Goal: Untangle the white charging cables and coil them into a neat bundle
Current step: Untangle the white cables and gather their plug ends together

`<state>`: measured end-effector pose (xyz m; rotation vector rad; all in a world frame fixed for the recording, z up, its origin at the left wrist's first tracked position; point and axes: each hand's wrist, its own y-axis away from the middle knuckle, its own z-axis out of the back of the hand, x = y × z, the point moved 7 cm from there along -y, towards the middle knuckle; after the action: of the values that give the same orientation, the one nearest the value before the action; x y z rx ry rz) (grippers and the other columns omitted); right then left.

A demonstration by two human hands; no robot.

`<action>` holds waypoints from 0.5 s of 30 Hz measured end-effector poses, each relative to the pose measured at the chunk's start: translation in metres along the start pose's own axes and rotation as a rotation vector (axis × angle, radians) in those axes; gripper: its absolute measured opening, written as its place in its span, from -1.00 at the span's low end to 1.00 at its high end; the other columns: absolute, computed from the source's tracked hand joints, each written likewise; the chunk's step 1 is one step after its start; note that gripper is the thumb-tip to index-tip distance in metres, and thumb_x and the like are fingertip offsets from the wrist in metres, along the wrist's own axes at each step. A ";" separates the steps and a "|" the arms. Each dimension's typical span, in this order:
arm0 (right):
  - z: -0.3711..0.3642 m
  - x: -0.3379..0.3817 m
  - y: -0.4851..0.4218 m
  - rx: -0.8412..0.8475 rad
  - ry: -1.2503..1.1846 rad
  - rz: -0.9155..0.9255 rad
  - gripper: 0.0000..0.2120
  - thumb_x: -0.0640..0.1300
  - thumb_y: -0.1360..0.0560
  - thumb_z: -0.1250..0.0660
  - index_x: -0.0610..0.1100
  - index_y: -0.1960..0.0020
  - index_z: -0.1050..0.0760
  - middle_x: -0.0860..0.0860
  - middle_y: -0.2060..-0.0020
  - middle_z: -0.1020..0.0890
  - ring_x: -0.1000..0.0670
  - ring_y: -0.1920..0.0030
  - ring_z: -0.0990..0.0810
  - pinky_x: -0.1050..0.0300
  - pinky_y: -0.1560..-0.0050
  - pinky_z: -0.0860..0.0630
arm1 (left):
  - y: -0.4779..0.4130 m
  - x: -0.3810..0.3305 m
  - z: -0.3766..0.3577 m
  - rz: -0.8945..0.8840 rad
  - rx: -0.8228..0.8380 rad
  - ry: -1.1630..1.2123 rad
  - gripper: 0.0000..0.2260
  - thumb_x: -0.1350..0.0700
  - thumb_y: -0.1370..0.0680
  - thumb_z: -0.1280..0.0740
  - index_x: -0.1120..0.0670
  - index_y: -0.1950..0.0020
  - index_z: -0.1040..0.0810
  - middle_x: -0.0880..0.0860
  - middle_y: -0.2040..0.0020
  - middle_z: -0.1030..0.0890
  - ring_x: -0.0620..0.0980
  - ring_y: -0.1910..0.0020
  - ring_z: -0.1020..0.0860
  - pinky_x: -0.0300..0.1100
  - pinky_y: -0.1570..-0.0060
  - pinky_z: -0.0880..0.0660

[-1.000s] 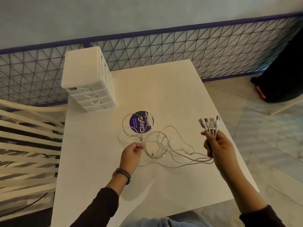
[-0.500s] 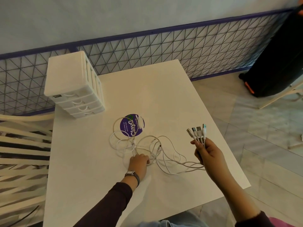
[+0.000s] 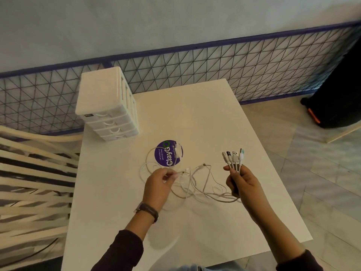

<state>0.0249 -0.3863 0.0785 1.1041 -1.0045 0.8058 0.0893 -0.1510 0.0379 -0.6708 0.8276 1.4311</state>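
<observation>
Several white charging cables (image 3: 197,184) lie in a loose tangle on the white table (image 3: 195,118), between my two hands. My right hand (image 3: 241,182) holds a fan of several USB plug ends (image 3: 233,156) upright above the table, and their cords trail down to the tangle. My left hand (image 3: 158,182) is raised just above the table and pinches one small connector end of a cable between thumb and fingers. One cable loop curls around a round purple sticker (image 3: 169,153).
A white mini drawer unit (image 3: 109,106) stands at the table's far left corner. A slatted white chair (image 3: 33,182) is at the left. A wire mesh fence (image 3: 234,71) runs behind the table, and a black speaker (image 3: 336,90) stands on the floor at right.
My left hand went down onto the tangle, then lifted with a cable's connector end pinched in its fingers. My right hand kept the plug ends upright. The camera view shifted.
</observation>
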 end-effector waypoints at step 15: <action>-0.084 0.036 -0.007 0.253 -0.013 0.094 -0.80 -0.21 -0.61 -0.11 -0.13 -0.03 -0.51 -0.07 0.41 -0.53 0.02 0.46 -0.44 0.12 0.37 -0.40 | 0.020 -0.066 0.092 0.369 0.110 1.026 -0.82 0.25 -0.54 -0.22 0.14 -0.07 -0.58 0.02 0.29 -0.52 -0.06 0.36 -0.56 -0.17 0.29 -0.58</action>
<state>0.0644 -0.3060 0.0989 1.2857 -0.9899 1.0237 0.0803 -0.1127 0.1459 -1.2369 1.8866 1.3005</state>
